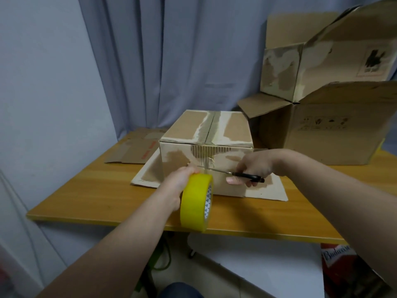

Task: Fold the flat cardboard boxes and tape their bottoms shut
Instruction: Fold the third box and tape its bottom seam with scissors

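L hand (181,179): tape roll (194,204); R hand (256,165): scissors (241,174)

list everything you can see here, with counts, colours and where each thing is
centre box: 1, brown, mid-table, closed side up, lower flaps splayed on the table
tape roll: 1, yellow, in front of the centre box
scissors: 1, black handles, blades at the centre box's front face
flat cardboard: 1, brown, table's back left
lower open box: 1, brown, table's right
upper open box: 1, brown, stacked on the lower one
table: 1, orange-brown wood
curtain: 1, pale blue, behind the table
red carton: 1, floor, lower right
left hand: 1, grips the tape roll
right hand: 1, grips the scissors
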A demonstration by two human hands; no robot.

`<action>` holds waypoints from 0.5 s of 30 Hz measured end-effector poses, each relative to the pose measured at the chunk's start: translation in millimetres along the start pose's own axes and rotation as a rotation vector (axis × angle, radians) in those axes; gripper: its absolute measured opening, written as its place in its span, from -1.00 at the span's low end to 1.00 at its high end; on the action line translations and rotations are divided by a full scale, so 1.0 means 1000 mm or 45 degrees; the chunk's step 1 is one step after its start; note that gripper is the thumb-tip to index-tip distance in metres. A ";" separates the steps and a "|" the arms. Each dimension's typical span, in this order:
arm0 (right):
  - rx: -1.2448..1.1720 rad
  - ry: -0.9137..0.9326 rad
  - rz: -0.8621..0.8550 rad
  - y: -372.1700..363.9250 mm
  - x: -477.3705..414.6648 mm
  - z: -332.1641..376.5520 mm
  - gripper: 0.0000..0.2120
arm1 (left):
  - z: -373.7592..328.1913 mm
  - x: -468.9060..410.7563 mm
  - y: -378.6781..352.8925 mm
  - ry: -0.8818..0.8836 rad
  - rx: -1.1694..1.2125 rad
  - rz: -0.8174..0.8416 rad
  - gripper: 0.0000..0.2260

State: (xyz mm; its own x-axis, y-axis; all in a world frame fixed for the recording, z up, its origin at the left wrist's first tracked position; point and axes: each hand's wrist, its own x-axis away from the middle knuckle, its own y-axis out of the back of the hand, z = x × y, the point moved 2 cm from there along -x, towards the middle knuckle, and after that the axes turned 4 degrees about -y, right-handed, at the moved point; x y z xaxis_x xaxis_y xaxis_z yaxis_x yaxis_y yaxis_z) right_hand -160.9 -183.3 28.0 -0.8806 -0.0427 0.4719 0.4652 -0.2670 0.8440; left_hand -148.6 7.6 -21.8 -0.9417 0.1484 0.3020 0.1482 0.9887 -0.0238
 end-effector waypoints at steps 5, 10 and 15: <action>0.010 0.067 0.013 0.000 -0.007 0.006 -0.66 | 0.004 -0.011 0.004 0.040 0.050 -0.012 -0.88; -0.080 0.136 -0.061 -0.003 -0.012 0.005 -0.66 | 0.003 -0.016 0.001 0.068 0.092 -0.029 -0.89; -0.157 0.240 -0.158 -0.006 -0.015 0.000 -0.73 | 0.006 -0.021 -0.001 0.048 0.147 -0.070 -0.91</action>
State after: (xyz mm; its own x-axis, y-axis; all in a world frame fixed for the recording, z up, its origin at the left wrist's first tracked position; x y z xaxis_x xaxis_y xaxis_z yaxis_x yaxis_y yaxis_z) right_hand -150.6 -180.9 15.4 -0.9369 -0.1778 0.3010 0.3481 -0.3961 0.8497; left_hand -131.1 3.5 -33.4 -0.9351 0.0955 0.3413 0.0591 0.9916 -0.1155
